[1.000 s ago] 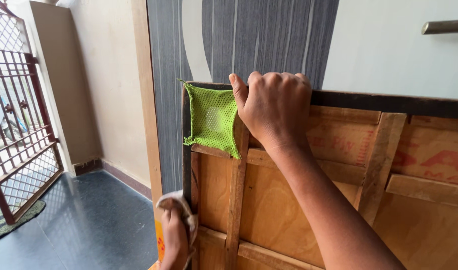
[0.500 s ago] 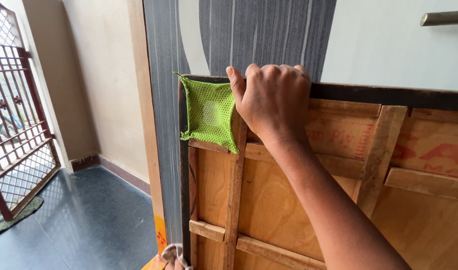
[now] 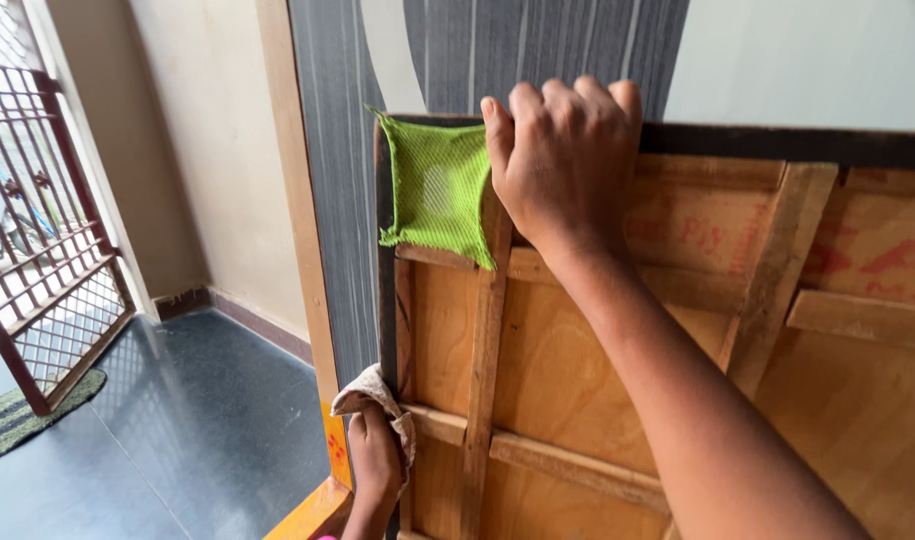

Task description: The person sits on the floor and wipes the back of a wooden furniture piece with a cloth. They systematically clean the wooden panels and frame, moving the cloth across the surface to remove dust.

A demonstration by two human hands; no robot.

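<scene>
A wooden board [image 3: 557, 390] stands upright against a grey striped door [image 3: 457, 60], its plywood back and wooden battens facing me. My right hand [image 3: 565, 160] grips the board's dark top edge. A green mesh corner pocket [image 3: 439, 190] hangs at the top left corner, just left of that hand. Lower down, my left hand [image 3: 375, 462] presses a pale cloth [image 3: 372, 392] against the board's dark left edge.
A dark tiled floor [image 3: 177, 450] lies to the left, with a red metal grille gate [image 3: 37, 240] and a green mat [image 3: 17, 420] beyond. A beige wall [image 3: 207, 140] and wooden door frame [image 3: 292, 190] stand beside the board. An orange-yellow object [image 3: 312, 512] sits below.
My left hand with the cloth slid down the board's left edge almost out of view, then came back up. The right hand kept its grip while the view shifted.
</scene>
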